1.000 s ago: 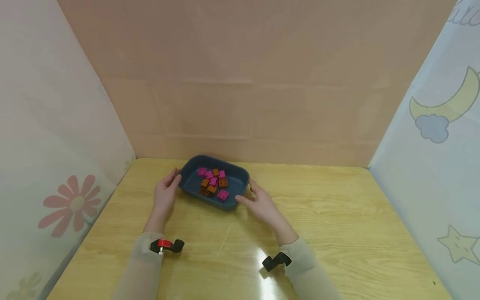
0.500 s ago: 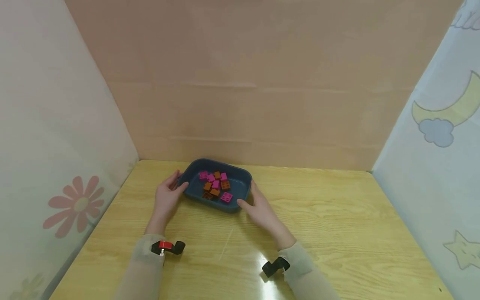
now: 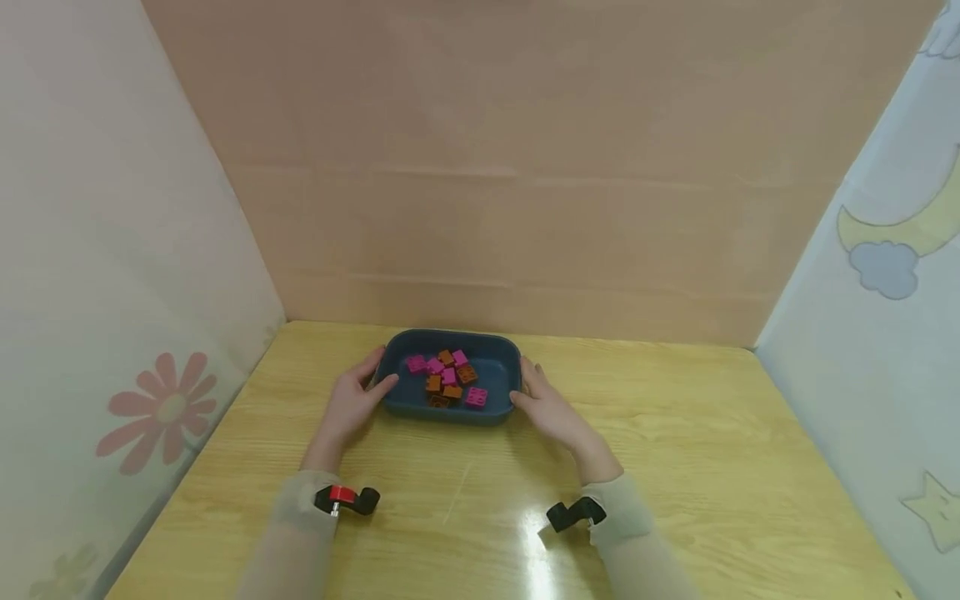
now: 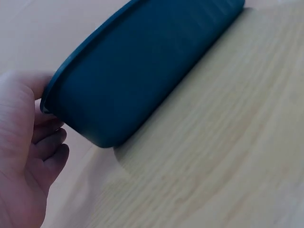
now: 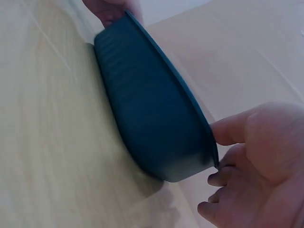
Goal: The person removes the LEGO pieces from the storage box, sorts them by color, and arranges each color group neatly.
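A dark blue rectangular tray (image 3: pixel 390 354) with rounded corners sits toward the back of the table. Several toy building bricks lie loose in it, some pink, like the brick (image 3: pixel 476 397) at the right, and some orange-brown, like the brick (image 3: pixel 467 373) near the middle. My left hand (image 3: pixel 352 404) grips the tray's left end, thumb over the rim. At the opposite end my right hand (image 3: pixel 557 414) holds the rim in the same way. Both wrist views show the tray's outer wall (image 4: pixel 128 71) close over the wood, with curled fingers (image 5: pixel 221 178) below the rim.
The wooden table (image 3: pixel 690 450) ends at a tan backdrop (image 3: pixel 480 208) just behind the tray. White side panels with printed pictures stand left (image 3: pixel 150 275) and right (image 3: pixel 862 350). Each wrist wears a black camera mount (image 3: pixel 576 512).
Both hands have moved the tray right and slightly toward me, turning it from slanted to nearly square with the table's back edge. The bricks have travelled with it.
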`<action>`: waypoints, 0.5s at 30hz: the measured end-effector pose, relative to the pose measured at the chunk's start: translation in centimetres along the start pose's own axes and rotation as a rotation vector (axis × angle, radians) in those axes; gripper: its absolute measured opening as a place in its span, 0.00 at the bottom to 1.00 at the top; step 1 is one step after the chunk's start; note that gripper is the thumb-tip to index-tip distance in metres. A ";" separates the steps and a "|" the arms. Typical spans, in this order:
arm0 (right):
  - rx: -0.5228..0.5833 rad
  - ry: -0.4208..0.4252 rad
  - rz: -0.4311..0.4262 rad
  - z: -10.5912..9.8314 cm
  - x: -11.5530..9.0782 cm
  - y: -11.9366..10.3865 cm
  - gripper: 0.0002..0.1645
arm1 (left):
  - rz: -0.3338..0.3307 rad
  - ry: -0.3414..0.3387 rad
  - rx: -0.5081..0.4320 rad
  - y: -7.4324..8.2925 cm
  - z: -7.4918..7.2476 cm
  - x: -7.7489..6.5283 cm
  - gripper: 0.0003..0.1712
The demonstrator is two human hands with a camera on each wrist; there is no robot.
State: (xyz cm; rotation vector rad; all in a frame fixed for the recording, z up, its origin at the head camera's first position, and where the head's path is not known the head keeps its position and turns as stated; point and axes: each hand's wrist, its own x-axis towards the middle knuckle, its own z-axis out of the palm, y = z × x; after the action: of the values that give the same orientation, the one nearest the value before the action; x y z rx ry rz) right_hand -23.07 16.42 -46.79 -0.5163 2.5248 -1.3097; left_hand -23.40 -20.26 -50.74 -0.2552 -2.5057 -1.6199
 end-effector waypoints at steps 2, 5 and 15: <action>-0.026 -0.004 -0.003 -0.6 -0.1 0.3 0.45 | 0.038 -0.033 0.030 0.1 0.3 -0.1 0.43; -0.061 -0.004 -0.008 -1.5 -0.7 0.8 0.44 | 0.080 -0.066 0.095 0.1 0.8 -0.1 0.45; -0.121 -0.050 -0.018 -2.4 -2.2 1.3 0.44 | 0.159 -0.131 0.217 0.2 1.4 -0.6 0.50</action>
State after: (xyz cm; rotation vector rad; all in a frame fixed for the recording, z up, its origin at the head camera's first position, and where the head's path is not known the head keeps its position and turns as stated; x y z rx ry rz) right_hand -22.26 19.77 -46.38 -0.5903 2.5749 -1.1399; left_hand -22.87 -18.93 -51.28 -0.5336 -2.6519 -1.2991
